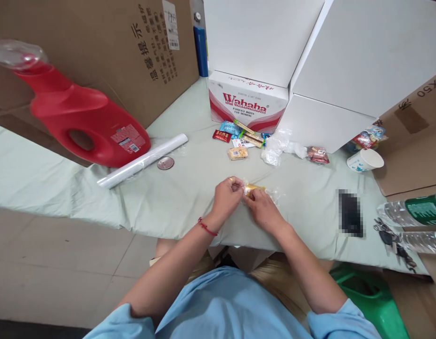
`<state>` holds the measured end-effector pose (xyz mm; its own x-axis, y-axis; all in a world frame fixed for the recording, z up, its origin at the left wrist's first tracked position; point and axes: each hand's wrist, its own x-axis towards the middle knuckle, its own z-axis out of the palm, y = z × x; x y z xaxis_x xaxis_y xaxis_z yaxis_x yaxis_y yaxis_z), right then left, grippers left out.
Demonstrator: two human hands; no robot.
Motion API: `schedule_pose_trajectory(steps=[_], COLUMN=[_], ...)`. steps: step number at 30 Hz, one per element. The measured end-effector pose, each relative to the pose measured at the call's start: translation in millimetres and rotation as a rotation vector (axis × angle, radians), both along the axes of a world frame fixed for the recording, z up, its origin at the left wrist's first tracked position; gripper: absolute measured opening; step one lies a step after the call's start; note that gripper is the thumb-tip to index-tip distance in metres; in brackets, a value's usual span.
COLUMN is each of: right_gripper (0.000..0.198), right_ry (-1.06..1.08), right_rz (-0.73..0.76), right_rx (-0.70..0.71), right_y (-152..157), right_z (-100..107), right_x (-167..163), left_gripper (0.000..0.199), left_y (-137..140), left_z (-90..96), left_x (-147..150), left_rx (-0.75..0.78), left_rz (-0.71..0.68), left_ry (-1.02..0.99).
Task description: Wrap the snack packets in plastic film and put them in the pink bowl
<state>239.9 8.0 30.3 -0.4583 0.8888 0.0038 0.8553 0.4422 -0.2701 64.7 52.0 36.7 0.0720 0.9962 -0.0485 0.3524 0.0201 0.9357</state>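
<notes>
At the middle of the table's near side, a small yellow wrapped snack [253, 187] lies with clear plastic film [274, 195] around it. My left hand [227, 195] is closed at the snack's left end, thumb and forefinger pinching the film there. From the right, my right hand [264, 209] grips the snack's near edge with its fingers curled over it. The hands almost touch, and they partly hide the snack. Just beyond them sits another small packet, tan-coloured [238, 153]. Crumpled clear plastic [276, 147] lies farther back to its right.
A long white roll of film [143, 161] and a round metal disc [165, 163] lie left, beside a red jug [86, 117]. Several snack packets [230, 128] rest before the Wahaha box [248, 103]. Rightward are a paper cup [365, 160], a blurred dark object [350, 213], keys [394, 245] and bottles [424, 210].
</notes>
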Motion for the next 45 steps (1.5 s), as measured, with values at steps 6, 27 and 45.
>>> schedule_pose_trajectory(steps=[6,27,45], right_gripper=[0.028,0.011,0.025], right_ry=[0.314,0.232,-0.203], right_rz=[0.107,-0.536,-0.474], right_rx=[-0.035,-0.144,-0.019], right_y=[-16.1,59.0,33.8], right_z=[-2.3,32.5,28.3], right_x=[24.0,5.5,-61.3], left_gripper=[0.035,0.047,0.028], left_y=[-15.3,-42.7,-50.9], left_z=[-6.6,-13.5,-42.7], left_x=[33.7,34.7,-125.3], left_rx=[0.252,0.439,0.619], left_rz=[-0.268,-0.423,-0.044], left_ry=[0.336,0.810,0.741])
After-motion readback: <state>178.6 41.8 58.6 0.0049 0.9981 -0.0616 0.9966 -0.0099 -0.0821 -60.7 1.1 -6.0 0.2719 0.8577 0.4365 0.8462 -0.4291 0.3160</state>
